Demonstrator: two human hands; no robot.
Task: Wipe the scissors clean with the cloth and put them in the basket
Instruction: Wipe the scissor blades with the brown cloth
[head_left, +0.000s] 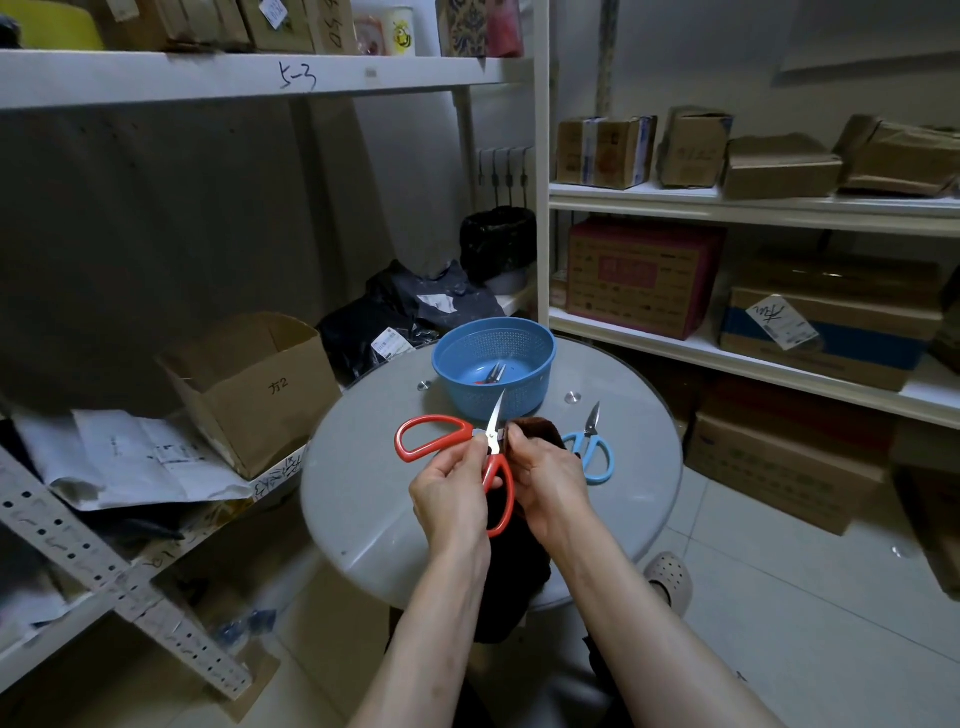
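While the left-hand grip (452, 493) pinches the red scissors (492, 439) near the pivot at centre frame, the blades stand slightly parted and point up toward the blue basket (467, 384). The right-hand grip (550, 478) is clenched round a dark brown cloth (535, 428), which it presses against the right side of the blades. Both handle loops are exposed, one to the left and one below. A second pair of scissors (493, 374) lies inside the basket, just above centre. Blue-handled scissors (590, 436) lie on the round grey desk (363, 493), just right of the cloth.
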